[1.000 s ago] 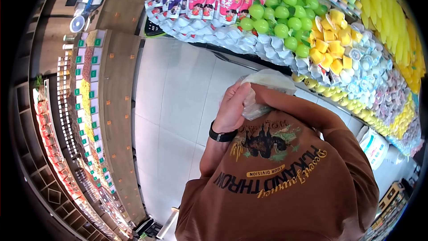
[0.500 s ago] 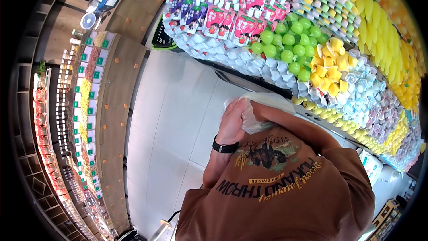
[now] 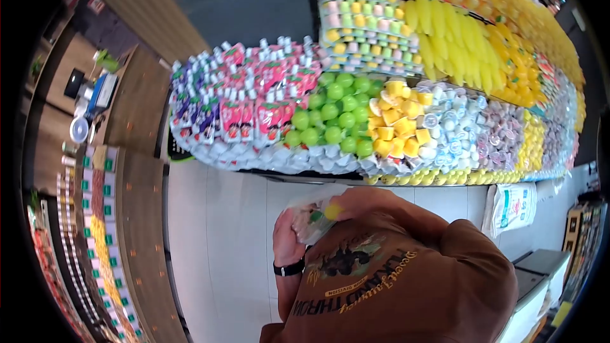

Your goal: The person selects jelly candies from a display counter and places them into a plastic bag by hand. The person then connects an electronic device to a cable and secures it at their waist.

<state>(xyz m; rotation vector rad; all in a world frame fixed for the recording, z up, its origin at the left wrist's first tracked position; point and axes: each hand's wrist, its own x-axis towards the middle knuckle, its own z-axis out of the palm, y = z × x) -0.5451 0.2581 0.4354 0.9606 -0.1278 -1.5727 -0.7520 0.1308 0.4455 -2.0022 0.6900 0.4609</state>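
A clear plastic bag (image 3: 316, 232) hangs crumpled in front of my chest. My left hand (image 3: 289, 238), with a black band at the wrist, is closed on the bag's left side. Through the film show a small yellow thing (image 3: 332, 211) and a bit of green, both too blurred to name. My right hand (image 3: 356, 201) comes in from the right against the bag's upper right side, close to the yellow thing. Its fingers are hidden by the bag, so I cannot tell their grip.
A long display ahead holds pink pouches (image 3: 273, 117), green round packs (image 3: 343, 111), orange-yellow cups (image 3: 397, 121) and yellow long packs (image 3: 454, 38). Left stands a wooden counter (image 3: 143, 228) with bins and a scale (image 3: 79, 129). A white sack (image 3: 513, 206) sits right, on the tiled floor (image 3: 219, 241).
My view has turned, so the display now runs level across the top. The hands and bag appear lower and further left. Yellow and green now show through the bag.
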